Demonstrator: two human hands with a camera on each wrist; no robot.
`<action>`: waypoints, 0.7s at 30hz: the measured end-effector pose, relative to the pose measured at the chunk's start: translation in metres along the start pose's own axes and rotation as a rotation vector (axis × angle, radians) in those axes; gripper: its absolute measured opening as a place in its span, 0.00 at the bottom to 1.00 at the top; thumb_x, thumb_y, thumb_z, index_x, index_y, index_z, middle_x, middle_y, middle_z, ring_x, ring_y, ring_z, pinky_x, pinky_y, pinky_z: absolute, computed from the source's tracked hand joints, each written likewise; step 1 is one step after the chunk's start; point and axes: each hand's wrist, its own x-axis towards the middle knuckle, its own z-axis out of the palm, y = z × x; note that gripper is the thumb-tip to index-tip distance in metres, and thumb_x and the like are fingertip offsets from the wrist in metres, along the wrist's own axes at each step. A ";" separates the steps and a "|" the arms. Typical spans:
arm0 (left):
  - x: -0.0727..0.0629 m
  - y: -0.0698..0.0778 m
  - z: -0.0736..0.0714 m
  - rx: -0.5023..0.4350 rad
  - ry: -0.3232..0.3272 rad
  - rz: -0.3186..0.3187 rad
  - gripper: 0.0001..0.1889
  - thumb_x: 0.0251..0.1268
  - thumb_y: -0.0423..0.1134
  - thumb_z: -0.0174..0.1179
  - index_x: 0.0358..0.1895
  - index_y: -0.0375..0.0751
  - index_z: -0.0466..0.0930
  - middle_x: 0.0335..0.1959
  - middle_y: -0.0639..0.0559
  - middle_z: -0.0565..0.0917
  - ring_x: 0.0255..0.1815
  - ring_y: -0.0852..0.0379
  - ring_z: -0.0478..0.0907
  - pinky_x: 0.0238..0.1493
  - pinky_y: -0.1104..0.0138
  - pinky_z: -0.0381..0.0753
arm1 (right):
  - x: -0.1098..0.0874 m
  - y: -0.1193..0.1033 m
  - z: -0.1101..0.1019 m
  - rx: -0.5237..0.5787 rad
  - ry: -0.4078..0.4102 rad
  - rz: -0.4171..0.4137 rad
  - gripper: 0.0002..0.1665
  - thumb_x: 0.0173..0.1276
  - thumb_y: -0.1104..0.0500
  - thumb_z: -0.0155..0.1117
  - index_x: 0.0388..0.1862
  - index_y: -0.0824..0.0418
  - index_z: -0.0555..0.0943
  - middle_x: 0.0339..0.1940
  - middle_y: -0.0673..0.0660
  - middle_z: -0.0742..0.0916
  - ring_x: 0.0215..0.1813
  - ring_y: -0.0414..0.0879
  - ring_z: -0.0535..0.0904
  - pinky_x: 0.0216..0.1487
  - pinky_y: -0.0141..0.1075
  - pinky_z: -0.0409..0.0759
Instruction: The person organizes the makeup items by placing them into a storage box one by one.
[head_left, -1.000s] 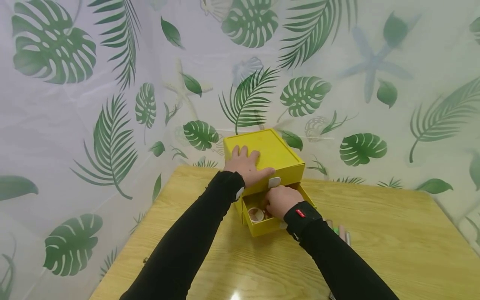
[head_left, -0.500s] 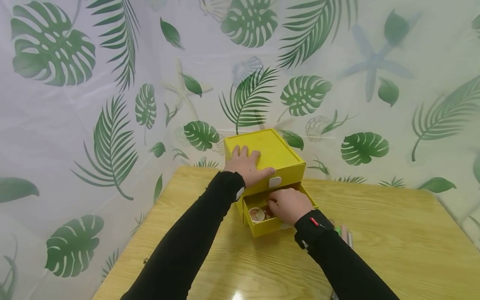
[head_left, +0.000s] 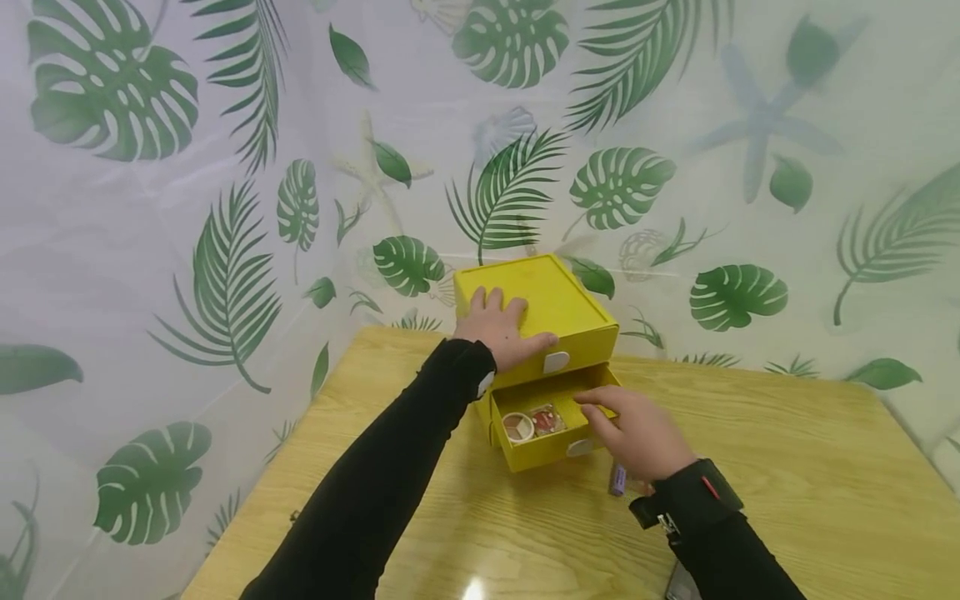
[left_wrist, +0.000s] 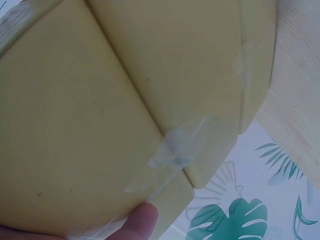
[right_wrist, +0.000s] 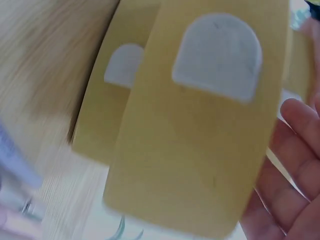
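A yellow drawer box point(head_left: 551, 292) stands on the table, its middle drawer point(head_left: 532, 457) pulled out. Spread over the box's top, my left hand point(head_left: 497, 331) rests with its thumb near the upper white tab point(head_left: 556, 361). One fingertip point(left_wrist: 142, 220) shows on the box in the left wrist view. Inside the drawer lie a round three-colour makeup palette point(head_left: 518, 427) and a clear-wrapped piece with red in it point(head_left: 548, 419). My right hand point(head_left: 641, 433) is at the drawer's right front corner, fingers loosely bent and nothing seen in them. The right wrist view has these fingers point(right_wrist: 295, 165) beside the drawer front point(right_wrist: 190, 140).
Right of the box, a small purple item point(head_left: 617, 480) lies on the wooden table point(head_left: 465, 533). Slim tubes point(right_wrist: 17, 160) show at the left of the right wrist view. A grey flat thing point(head_left: 681, 582) lies near the right sleeve; a tiny dark piece point(head_left: 294, 516) lies at left.
My right hand has come out of the drawer and moved right, uncovering the wrapped red piece beside the palette. My left hand has stayed on top of the box.
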 end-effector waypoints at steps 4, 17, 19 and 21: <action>0.000 0.002 -0.001 -0.002 -0.002 0.001 0.46 0.62 0.80 0.45 0.77 0.55 0.63 0.77 0.42 0.59 0.79 0.39 0.48 0.70 0.45 0.65 | -0.019 0.008 -0.015 -0.011 0.045 0.040 0.18 0.81 0.54 0.54 0.61 0.59 0.84 0.57 0.60 0.86 0.47 0.58 0.84 0.46 0.52 0.80; -0.003 0.004 -0.004 -0.002 -0.021 0.005 0.46 0.63 0.79 0.46 0.77 0.54 0.63 0.77 0.42 0.59 0.79 0.38 0.47 0.69 0.45 0.65 | -0.059 0.033 -0.036 -0.054 0.029 0.189 0.21 0.81 0.51 0.54 0.64 0.60 0.81 0.60 0.65 0.83 0.59 0.66 0.79 0.52 0.60 0.79; -0.003 0.003 -0.004 -0.005 -0.023 0.001 0.46 0.62 0.79 0.46 0.77 0.54 0.63 0.77 0.42 0.59 0.79 0.38 0.47 0.69 0.45 0.65 | -0.064 0.037 -0.037 -0.043 0.007 0.213 0.23 0.81 0.49 0.54 0.65 0.60 0.80 0.60 0.65 0.83 0.58 0.66 0.79 0.51 0.59 0.79; -0.003 0.004 -0.004 -0.009 -0.025 -0.001 0.46 0.62 0.79 0.46 0.77 0.54 0.63 0.77 0.42 0.59 0.79 0.38 0.47 0.69 0.44 0.65 | -0.070 0.041 -0.038 -0.036 -0.023 0.244 0.25 0.81 0.47 0.53 0.66 0.60 0.79 0.60 0.66 0.83 0.57 0.65 0.80 0.50 0.57 0.80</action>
